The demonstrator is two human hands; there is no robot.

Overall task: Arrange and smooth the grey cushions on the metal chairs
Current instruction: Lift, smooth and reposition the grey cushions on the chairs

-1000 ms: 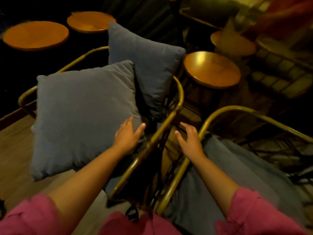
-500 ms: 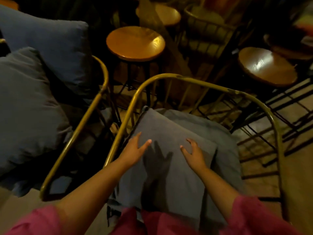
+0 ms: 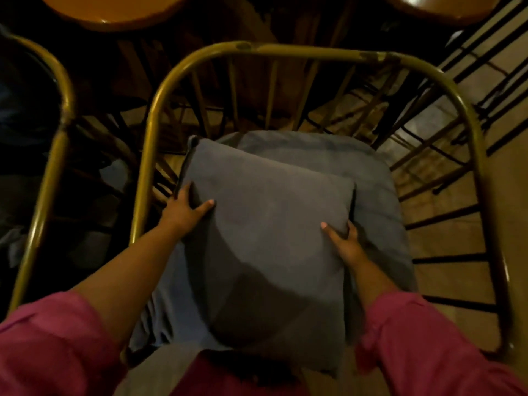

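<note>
A square grey cushion (image 3: 265, 238) lies on top of a flatter grey seat cushion (image 3: 377, 195) inside a metal chair with a brass-coloured tube rim (image 3: 285, 51). My left hand (image 3: 184, 208) grips the top cushion's left edge, thumb on top and fingers curled under the side. At the cushion's right edge, near its far right corner, my right hand (image 3: 344, 240) holds it the same way. Both forearms come in from pink sleeves at the bottom.
A second metal chair's rim (image 3: 61, 115) curves along the left, dark beneath. Two round wooden tabletops sit beyond the chair back, one at top left (image 3: 114, 10) and one at top right (image 3: 445, 7). Black wire spokes fan out at the right over a wooden floor (image 3: 457, 238).
My view swung from the left chair with its two upright cushions to the right chair. Both hands went from resting flat on the top cushion to gripping its left and right edges.
</note>
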